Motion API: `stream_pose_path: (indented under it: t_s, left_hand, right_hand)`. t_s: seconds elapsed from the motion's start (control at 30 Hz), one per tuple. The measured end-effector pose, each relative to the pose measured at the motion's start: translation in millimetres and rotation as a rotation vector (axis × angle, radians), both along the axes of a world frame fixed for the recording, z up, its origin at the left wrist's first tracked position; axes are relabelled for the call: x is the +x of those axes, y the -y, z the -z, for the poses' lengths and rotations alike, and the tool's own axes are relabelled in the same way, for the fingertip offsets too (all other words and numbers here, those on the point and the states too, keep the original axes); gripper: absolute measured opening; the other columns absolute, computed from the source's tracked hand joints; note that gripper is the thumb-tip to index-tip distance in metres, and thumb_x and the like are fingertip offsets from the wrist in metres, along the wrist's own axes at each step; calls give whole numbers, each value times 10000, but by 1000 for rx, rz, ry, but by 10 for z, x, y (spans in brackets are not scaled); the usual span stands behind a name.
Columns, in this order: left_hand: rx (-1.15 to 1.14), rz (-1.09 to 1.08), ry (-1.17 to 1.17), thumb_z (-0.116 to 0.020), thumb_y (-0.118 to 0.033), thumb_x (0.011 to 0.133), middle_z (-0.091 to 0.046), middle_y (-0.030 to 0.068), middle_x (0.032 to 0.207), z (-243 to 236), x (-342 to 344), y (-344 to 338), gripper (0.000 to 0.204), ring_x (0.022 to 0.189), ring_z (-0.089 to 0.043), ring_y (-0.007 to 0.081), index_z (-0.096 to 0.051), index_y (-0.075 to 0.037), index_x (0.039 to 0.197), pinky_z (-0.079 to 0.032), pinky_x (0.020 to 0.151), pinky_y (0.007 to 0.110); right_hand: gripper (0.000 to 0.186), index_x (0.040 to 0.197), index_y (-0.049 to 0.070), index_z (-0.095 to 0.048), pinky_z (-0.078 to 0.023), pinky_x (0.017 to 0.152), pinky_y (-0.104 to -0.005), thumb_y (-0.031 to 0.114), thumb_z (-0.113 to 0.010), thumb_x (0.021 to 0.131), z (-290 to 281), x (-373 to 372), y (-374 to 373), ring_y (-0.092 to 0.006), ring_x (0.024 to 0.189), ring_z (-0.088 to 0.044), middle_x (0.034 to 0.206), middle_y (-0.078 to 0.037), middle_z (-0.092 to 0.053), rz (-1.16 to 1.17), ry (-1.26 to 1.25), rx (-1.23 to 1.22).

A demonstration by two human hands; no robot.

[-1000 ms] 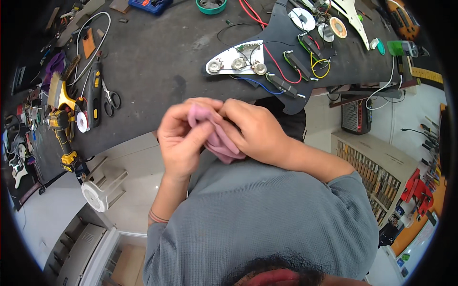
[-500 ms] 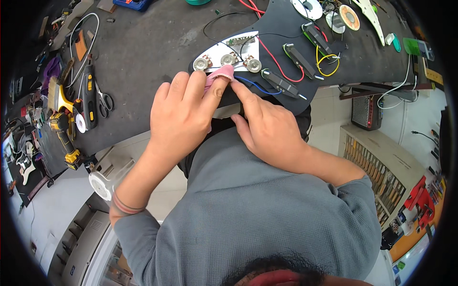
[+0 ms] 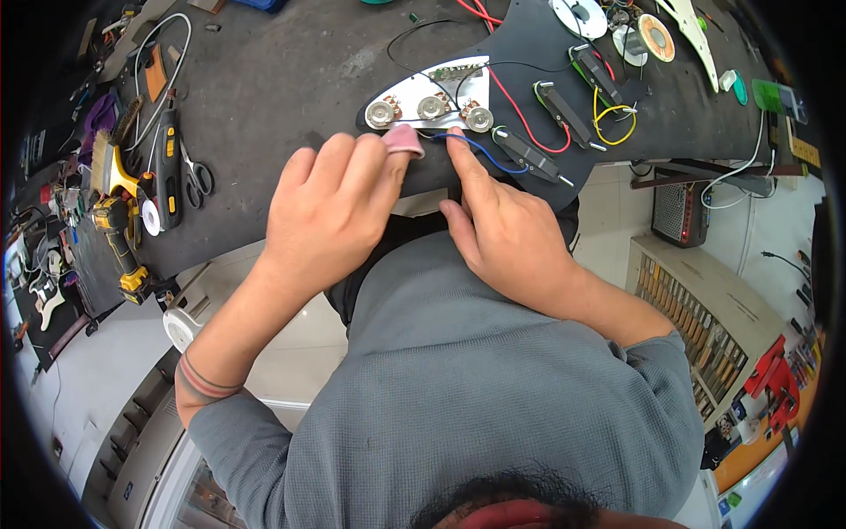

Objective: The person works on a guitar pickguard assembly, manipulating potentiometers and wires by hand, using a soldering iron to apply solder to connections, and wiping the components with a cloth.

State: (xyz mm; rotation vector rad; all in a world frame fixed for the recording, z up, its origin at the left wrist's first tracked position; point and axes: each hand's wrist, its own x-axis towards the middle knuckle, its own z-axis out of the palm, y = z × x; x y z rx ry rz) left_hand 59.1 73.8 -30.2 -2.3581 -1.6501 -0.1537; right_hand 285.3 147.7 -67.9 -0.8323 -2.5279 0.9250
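Observation:
A black guitar pickguard [image 3: 522, 44] lies face down on the bench, carrying a white plate [image 3: 411, 95] with three round potentiometers [image 3: 432, 108]. My left hand [image 3: 328, 203] is closed round a small pink cloth [image 3: 403, 139], which is folded over a fingertip by the plate's near edge. With its index finger stretched out, my right hand [image 3: 511, 231] touches the near edge beside the blue wire [image 3: 480, 150]; its thumb stands apart and nothing is gripped. Three black pickups [image 3: 564, 115] sit to the right, joined by red, yellow and blue wires.
On the left of the dark bench [image 3: 291, 79] are scissors [image 3: 196, 176], a black-and-yellow tool [image 3: 169, 172], a brush [image 3: 113, 167] and a yellow drill [image 3: 119, 247]. Solder spools [image 3: 656, 37] stand at the far right. An amplifier [image 3: 679, 212] is below the right edge.
My left hand has drawn slightly left and away from the right one, with the pink cloth still in it. The right index fingertip has shifted a little right and farther along the pickguard.

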Motion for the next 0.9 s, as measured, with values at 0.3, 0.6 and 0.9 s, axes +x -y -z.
stream_pose_path:
  t_s: [0.3, 0.6, 0.9]
  left_hand:
    - [111, -157, 270, -804, -86, 735, -633, 73, 1000, 179, -124, 143, 453, 801, -631, 248, -802, -108, 1187, -508, 692, 373]
    - [106, -109, 181, -765, -143, 831, -584, 23, 972, 186, -285, 105, 387, 800, -574, 199, -758, -132, 1217, -445, 665, 349]
    - [-11, -135, 304, -807, -98, 734, -633, 59, 1016, 133, -260, 59, 502, 865, -634, 248, -777, -119, 1235, -505, 730, 388]
  right_hand:
    - [730, 1590, -82, -437, -599, 679, -414, 112, -764, 967, -50, -24, -6, -311, 818, -763, 969, -169, -749, -36, 95, 19]
    - [704, 1575, -62, -466, -563, 583, -417, 135, -774, 973, -45, -45, 5, -286, 631, -717, 730, -108, -706, -5, 110, 51]
    - [748, 1577, -125, -428, -562, 539, -393, 165, -757, 972, -35, -41, -8, -269, 602, -713, 735, -106, -702, -41, 134, 101]
